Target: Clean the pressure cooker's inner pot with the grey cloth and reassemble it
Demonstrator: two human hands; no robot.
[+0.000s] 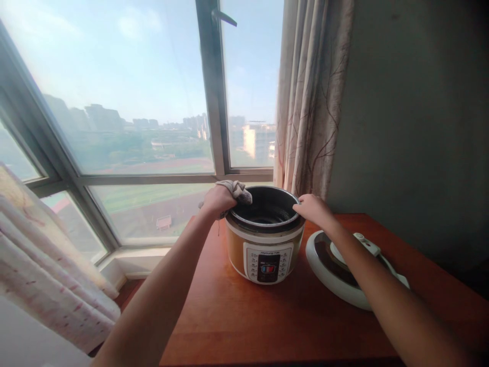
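An orange and white electric cooker (265,244) stands open on a reddish wooden table (275,321), its dark inner pot (267,211) showing. My left hand (217,200) holds a grey cloth (239,190) pressed against the pot's left rim. My right hand (312,208) rests on the right rim, fingers curled over its edge. The cooker's white lid (336,272) lies on the table to the right, partly hidden under my right forearm.
A large window (153,127) with a grey frame fills the wall behind the table. A patterned curtain (311,97) hangs just behind the cooker. A grey wall (412,117) stands to the right. Pale fabric (46,260) lies at the lower left.
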